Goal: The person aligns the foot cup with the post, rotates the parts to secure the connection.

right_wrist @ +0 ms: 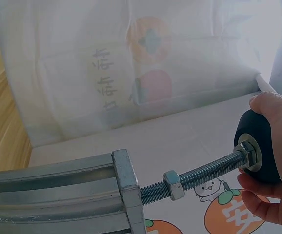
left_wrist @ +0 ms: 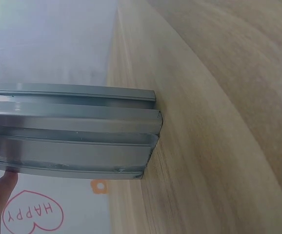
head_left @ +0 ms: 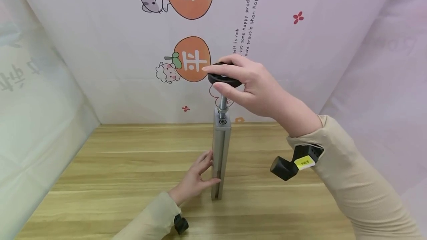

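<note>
An aluminium profile point(head_left: 217, 158) with slots along its sides stands upright, its lower end at the wooden tabletop. My left hand point(head_left: 195, 179) holds it low down, thumb on the near side and fingers on the left. A metal end plate point(right_wrist: 129, 190) caps its top. From there rises a threaded rod point(right_wrist: 211, 170) with a hex nut point(right_wrist: 173, 184) partway along it. The rod ends in a black round levelling foot point(right_wrist: 258, 144), which my right hand point(head_left: 255, 84) grips from above by the rim. In the left wrist view, only fingertips point(left_wrist: 3, 187) of the left hand show.
The wood-grain tabletop point(head_left: 133, 166) lies under the profile. Behind it a white printed sheet point(head_left: 267, 47) hangs as a backdrop, with more pale sheeting on the left point(head_left: 43, 103) and right. A black camera mount point(head_left: 290, 166) sits on my right wrist.
</note>
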`<state>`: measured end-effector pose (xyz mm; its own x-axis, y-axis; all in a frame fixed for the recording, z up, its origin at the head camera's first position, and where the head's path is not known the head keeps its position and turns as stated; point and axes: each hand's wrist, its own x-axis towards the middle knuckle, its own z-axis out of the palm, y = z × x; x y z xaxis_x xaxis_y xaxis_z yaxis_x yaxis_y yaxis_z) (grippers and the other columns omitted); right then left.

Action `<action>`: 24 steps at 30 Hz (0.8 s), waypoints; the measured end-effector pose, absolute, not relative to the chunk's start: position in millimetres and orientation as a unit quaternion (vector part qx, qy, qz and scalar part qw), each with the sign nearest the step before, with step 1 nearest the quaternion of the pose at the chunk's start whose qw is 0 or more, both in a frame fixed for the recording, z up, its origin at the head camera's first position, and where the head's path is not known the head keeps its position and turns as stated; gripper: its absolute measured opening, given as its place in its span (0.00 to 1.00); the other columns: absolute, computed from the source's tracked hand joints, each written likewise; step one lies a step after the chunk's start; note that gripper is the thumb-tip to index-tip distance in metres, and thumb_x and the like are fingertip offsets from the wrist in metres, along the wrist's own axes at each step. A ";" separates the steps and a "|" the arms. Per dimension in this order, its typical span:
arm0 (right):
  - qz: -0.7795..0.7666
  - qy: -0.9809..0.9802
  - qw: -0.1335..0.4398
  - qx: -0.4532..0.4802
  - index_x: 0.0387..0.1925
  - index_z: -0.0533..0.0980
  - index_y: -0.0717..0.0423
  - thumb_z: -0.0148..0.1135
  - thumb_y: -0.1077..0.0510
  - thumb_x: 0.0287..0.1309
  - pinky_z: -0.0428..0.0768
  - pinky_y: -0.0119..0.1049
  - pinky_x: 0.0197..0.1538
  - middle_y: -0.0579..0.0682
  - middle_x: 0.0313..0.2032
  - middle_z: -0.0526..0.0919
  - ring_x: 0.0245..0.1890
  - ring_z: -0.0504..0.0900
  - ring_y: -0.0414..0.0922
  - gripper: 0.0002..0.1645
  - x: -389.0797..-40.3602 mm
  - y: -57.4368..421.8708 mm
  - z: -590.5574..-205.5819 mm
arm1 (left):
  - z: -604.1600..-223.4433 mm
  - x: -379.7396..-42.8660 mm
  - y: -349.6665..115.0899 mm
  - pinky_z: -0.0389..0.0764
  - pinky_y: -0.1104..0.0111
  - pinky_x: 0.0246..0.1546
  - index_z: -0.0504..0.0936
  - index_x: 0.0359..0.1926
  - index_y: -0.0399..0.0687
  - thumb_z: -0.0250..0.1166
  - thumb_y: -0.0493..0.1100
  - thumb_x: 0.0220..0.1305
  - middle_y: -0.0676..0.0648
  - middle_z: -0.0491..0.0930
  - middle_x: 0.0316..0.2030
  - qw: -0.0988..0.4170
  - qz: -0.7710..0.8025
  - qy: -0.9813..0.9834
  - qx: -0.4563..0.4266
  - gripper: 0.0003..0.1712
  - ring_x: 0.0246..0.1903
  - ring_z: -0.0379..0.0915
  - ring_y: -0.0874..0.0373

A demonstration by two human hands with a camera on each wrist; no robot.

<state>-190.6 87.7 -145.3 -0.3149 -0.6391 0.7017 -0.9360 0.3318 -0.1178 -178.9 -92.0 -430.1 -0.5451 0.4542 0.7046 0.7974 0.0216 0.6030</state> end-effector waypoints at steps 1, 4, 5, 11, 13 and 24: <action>0.263 -0.768 0.279 0.514 0.52 0.79 0.57 0.60 0.61 0.58 0.76 0.36 0.39 0.56 0.48 0.78 0.39 0.75 0.44 0.19 -190.6 87.8 -144.7 | -429.2 -178.7 -92.0 0.68 0.66 0.64 0.41 0.75 0.58 0.68 0.26 0.51 0.38 0.57 0.64 0.162 -0.535 -0.697 -0.450 0.60 0.60 0.57 0.66; 0.258 -0.775 0.275 0.507 0.53 0.78 0.56 0.60 0.61 0.59 0.75 0.35 0.38 0.55 0.48 0.78 0.38 0.75 0.43 0.19 -189.9 87.8 -144.1 | -428.1 -178.0 -92.6 0.68 0.65 0.63 0.41 0.75 0.59 0.67 0.26 0.52 0.38 0.57 0.64 0.156 -0.535 -0.701 -0.445 0.59 0.61 0.57 0.66; 0.259 -0.778 0.273 0.503 0.53 0.78 0.55 0.60 0.60 0.59 0.76 0.35 0.38 0.55 0.48 0.77 0.38 0.75 0.43 0.19 -189.3 87.7 -144.1 | -428.5 -178.0 -92.8 0.68 0.64 0.63 0.41 0.75 0.59 0.67 0.27 0.53 0.38 0.57 0.64 0.153 -0.536 -0.702 -0.443 0.59 0.61 0.57 0.66; 0.260 -0.804 0.265 0.465 0.55 0.78 0.51 0.59 0.57 0.62 0.75 0.35 0.37 0.54 0.49 0.77 0.37 0.74 0.43 0.19 -183.7 86.4 -144.0 | -430.1 -177.5 -93.3 0.69 0.62 0.63 0.43 0.74 0.60 0.66 0.27 0.54 0.37 0.56 0.65 0.128 -0.545 -0.710 -0.428 0.57 0.63 0.57 0.65; 0.257 -0.816 0.258 0.449 0.56 0.78 0.49 0.59 0.56 0.63 0.74 0.35 0.37 0.54 0.49 0.76 0.37 0.73 0.43 0.19 -181.2 85.7 -143.2 | -429.6 -177.0 -93.3 0.69 0.62 0.63 0.43 0.74 0.59 0.66 0.27 0.54 0.37 0.56 0.65 0.124 -0.543 -0.714 -0.424 0.56 0.64 0.57 0.65; 0.209 -0.870 0.283 0.347 0.58 0.76 0.45 0.57 0.46 0.64 0.77 0.38 0.33 0.57 0.43 0.75 0.34 0.75 0.47 0.23 -167.7 75.6 -141.6 | -431.0 -176.0 -92.3 0.71 0.60 0.61 0.44 0.75 0.57 0.67 0.27 0.53 0.37 0.57 0.65 0.131 -0.540 -0.716 -0.421 0.57 0.64 0.57 0.65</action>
